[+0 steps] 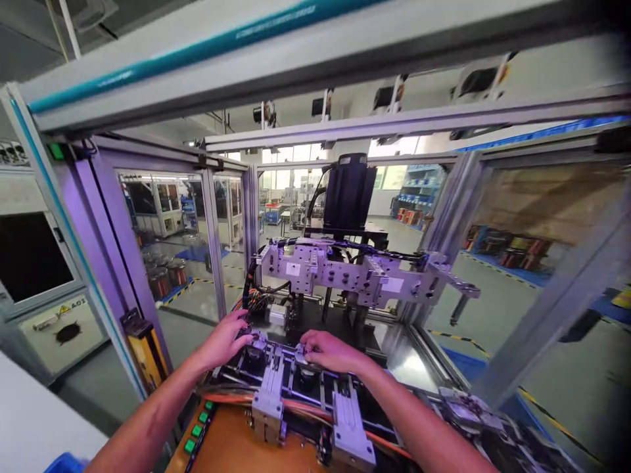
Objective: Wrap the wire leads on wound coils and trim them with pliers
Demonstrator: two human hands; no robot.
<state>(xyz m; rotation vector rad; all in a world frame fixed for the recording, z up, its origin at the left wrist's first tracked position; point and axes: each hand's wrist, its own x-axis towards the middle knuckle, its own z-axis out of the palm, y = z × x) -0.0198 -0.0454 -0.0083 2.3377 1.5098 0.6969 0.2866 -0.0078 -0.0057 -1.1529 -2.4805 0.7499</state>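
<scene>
My left hand reaches in to a small metal fixture at the left of the machine bed. Its thumb and forefinger stand apart, the thumb at the fixture's edge. My right hand is at a second metal fixture, palm down, with its fingers curled together over the top. Whatever lies under those fingertips is hidden. Between the hands runs a silver slide unit, and a similar slide unit sits below my right forearm.
A wide metal plate arm with cables crosses just beyond the hands, below a black motor. Aluminium posts and a top beam frame the station. Green buttons line the orange panel. More fixtures stand at right.
</scene>
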